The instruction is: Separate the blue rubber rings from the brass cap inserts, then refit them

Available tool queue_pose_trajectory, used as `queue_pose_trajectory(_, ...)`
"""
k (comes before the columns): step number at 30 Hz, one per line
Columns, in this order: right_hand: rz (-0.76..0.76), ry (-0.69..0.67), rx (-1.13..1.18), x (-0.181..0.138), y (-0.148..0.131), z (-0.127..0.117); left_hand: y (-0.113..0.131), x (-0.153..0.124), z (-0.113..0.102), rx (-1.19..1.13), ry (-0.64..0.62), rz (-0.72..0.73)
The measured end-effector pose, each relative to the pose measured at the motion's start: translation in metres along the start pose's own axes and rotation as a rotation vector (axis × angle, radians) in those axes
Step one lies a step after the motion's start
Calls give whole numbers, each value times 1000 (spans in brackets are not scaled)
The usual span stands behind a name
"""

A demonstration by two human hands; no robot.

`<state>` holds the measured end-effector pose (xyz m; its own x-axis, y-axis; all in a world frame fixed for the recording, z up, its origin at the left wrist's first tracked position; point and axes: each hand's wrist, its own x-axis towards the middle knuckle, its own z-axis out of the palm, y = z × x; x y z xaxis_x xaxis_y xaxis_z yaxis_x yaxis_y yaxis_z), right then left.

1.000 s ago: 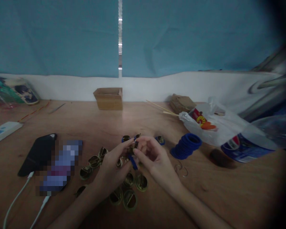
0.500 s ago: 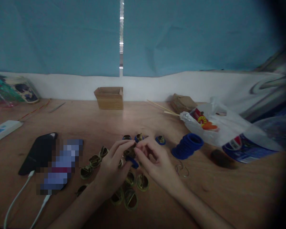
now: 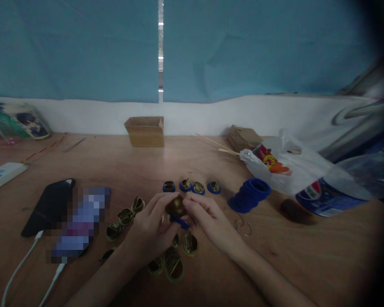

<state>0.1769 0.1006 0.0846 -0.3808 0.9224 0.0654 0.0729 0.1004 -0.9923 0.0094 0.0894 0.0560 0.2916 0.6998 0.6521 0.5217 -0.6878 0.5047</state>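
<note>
Fitting a blue ring (image 3: 179, 221) to a brass cap (image 3: 176, 206), just above the desk (image 3: 275, 264).
The left hand (image 3: 150, 232) and right hand (image 3: 208, 221) pinch the brass cap at their fingertips, the blue ring just beneath; seating it likely calls for even pressure round the rim. 4 ringed caps (image 3: 192, 186) stand behind.

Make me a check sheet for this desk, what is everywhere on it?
Surface: wooden table, brown.
Job's things: brass cap over a blue ring; loose caps near the wrists; four ringed caps in a row; ring stack to the right.
Clutter: black phone, cardboard box, plastic bag.
Grippers: left hand and right hand pinch the brass cap with their fingers.
Cables: two white cables by the phone.
Surroundings: blue curtain behind.
</note>
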Motion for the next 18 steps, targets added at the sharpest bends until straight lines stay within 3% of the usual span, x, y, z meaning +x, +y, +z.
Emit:
queue_pose_trajectory(4, -52, 162, -158, 0, -15, -17, -1, 3, -4, 36, 106, -137)
queue_pose_trajectory(7, -107, 295, -499, -2, -25, -40, -1, 8, -5, -47, 131, -265)
queue_pose_trajectory(11, -9, 123, -953, -10, -19, -65, -1, 11, -4, -324, 74, -438)
queue_pose_trajectory(14, 72, 10, -1060, -19, -4, -70, 0, 11, -3, -395, 51, -473)
queue_pose_trajectory(18, 143, -39, -1172, -26, 9, -66, 1, 10, -3, -396, 35, -477)
